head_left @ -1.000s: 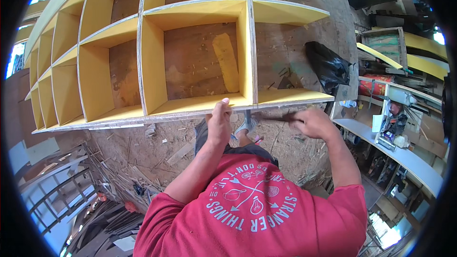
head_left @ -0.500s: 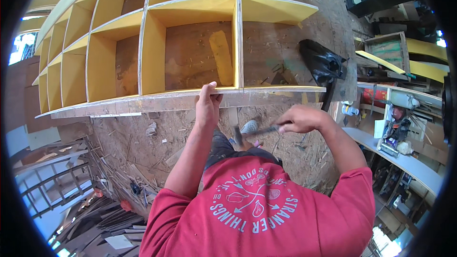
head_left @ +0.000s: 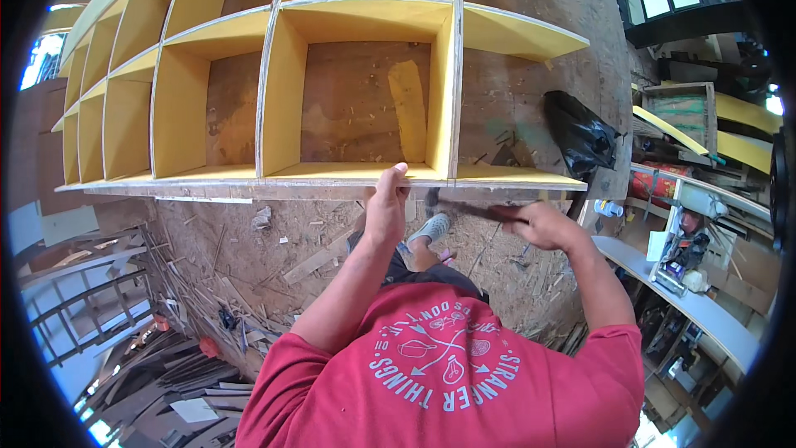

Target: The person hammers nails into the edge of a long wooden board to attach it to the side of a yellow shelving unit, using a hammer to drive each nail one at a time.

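A yellow wooden shelf frame [head_left: 362, 172] divided into several compartments lies on a worn wooden table [head_left: 489, 129]. My left hand [head_left: 388, 209] grips its near edge board, thumb on top and the other fingers mostly hidden below. Right of it, my right hand [head_left: 543, 226] is closed around the handle of a hammer [head_left: 468, 210]. The hammer's head, blurred by motion, is close to the edge board, just right of my left hand. Whether it touches the board I cannot tell.
A black plastic bag [head_left: 579, 131] lies on the table at the right. Wood scraps [head_left: 195, 348] are piled on the floor at lower left. A cluttered shelf unit [head_left: 692, 253] with a white bottle [head_left: 609, 208] beside it stands at the right.
The hammer's head has swung up from below toward the shelf's near edge. My left hand keeps its grip on the board. The whole view has shifted, the shelf appearing further right and lower.
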Demonstrator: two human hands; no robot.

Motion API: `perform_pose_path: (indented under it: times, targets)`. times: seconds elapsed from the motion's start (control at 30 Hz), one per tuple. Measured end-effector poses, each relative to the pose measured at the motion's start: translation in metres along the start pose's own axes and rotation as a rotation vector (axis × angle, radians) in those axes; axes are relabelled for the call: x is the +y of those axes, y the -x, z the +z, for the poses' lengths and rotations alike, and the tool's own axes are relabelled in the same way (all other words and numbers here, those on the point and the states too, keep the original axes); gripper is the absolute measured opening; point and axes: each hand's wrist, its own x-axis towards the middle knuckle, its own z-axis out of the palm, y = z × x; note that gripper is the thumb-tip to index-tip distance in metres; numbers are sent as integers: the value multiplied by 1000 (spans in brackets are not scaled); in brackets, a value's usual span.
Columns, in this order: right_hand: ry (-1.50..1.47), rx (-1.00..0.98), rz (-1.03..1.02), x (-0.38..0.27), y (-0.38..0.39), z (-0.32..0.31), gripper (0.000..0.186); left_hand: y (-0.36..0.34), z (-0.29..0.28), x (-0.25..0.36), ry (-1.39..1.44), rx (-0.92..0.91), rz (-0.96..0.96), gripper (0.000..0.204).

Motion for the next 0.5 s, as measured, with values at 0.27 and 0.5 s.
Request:
perform_pose_path:
  times: [0.27, 0.5]
  targets:
    - [-107, 59, 63, 0, 6, 7, 42, 3, 10, 5, -12, 52, -10, 11]
    - [-10, 109, 164, 17, 3, 1, 43, -6, -9, -4, -12, 6, -28, 15]
